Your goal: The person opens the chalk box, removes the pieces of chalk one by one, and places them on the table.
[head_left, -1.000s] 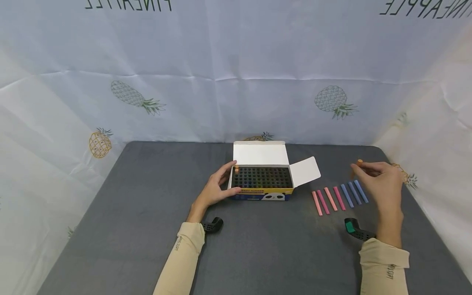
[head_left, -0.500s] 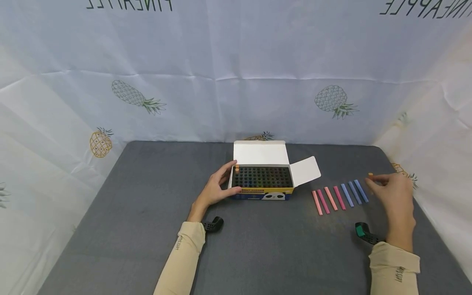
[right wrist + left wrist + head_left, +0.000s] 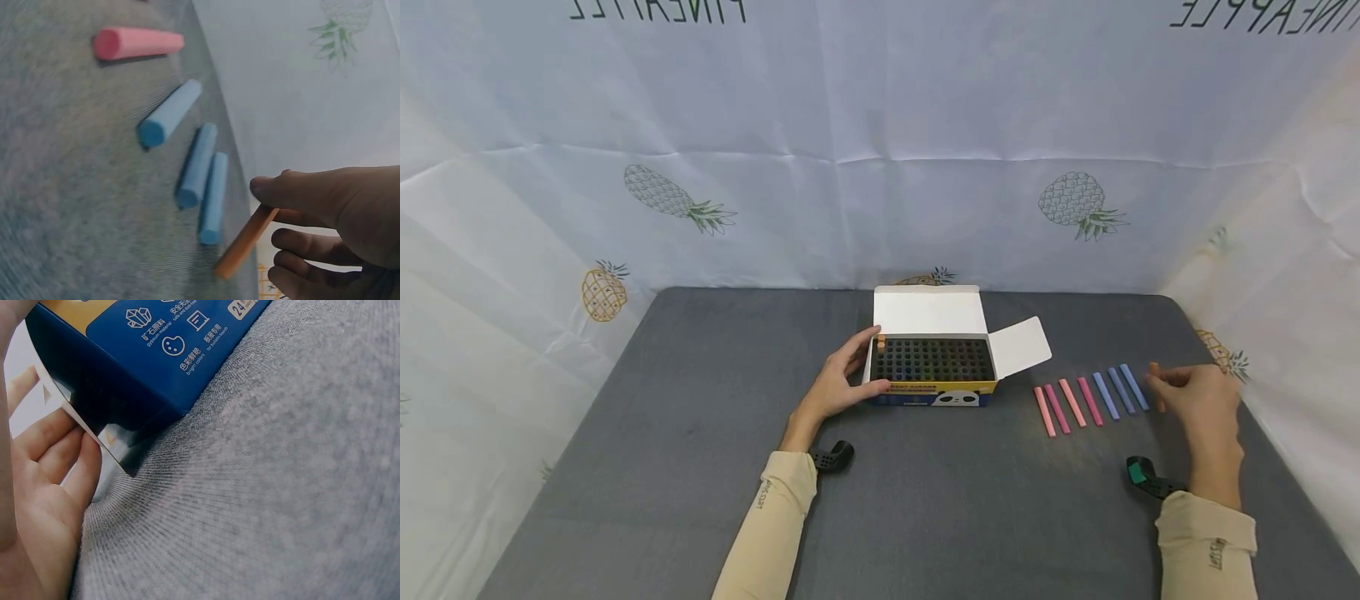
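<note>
My right hand (image 3: 1204, 402) pinches an orange chalk stick (image 3: 245, 242) between thumb and fingers, low over the table at the right end of a row of chalk. That row runs from a pink stick (image 3: 1044, 412) through a magenta stick (image 3: 1090, 402) to several blue sticks (image 3: 1122, 393). With thumb at the front and fingers at the back, my left hand (image 3: 837, 385) grips the left end of an open chalk box (image 3: 917, 400). Its dark holder is full of round holes, and orange chalk ends (image 3: 882, 341) show in the back left corner. In the left wrist view, fingers touch a white side flap (image 3: 106, 447).
The box's white lid (image 3: 928, 310) stands raised at the back, and a side flap (image 3: 1021, 347) sticks out right towards the chalk row. A grey cloth (image 3: 955, 508) covers the table. A pineapple-print curtain (image 3: 880, 208) hangs behind and at both sides.
My right hand has moved right past the blue sticks and lowered, and the orange chalk stick has come down beside the row. My left hand stays at the box.
</note>
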`<state>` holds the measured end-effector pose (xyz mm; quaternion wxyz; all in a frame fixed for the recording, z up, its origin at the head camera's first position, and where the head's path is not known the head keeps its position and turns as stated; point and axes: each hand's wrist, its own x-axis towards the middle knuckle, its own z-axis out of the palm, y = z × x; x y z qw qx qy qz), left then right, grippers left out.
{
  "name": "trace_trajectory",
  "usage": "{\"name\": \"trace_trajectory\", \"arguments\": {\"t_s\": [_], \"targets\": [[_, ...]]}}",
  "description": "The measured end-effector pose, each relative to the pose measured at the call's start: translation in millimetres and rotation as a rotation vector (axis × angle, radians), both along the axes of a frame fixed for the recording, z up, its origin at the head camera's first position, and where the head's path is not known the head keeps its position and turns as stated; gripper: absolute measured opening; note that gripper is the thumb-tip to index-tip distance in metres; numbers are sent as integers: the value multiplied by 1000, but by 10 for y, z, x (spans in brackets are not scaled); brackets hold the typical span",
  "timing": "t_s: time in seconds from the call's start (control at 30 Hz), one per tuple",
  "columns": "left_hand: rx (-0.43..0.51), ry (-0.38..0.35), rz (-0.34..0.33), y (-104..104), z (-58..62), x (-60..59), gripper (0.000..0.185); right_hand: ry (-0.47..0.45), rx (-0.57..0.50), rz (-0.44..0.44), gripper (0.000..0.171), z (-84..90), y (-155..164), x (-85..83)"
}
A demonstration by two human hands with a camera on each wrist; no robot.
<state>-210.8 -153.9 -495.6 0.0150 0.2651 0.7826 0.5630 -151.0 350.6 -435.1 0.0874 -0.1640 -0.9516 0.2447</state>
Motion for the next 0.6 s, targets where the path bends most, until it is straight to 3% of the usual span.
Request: {"name": "trace_trajectory", "arguments": {"t_s": [0.6], "targets": [[-3, 10, 2, 1, -13, -4, 88, -40, -60, -37, 51, -228, 66, -152]]}}
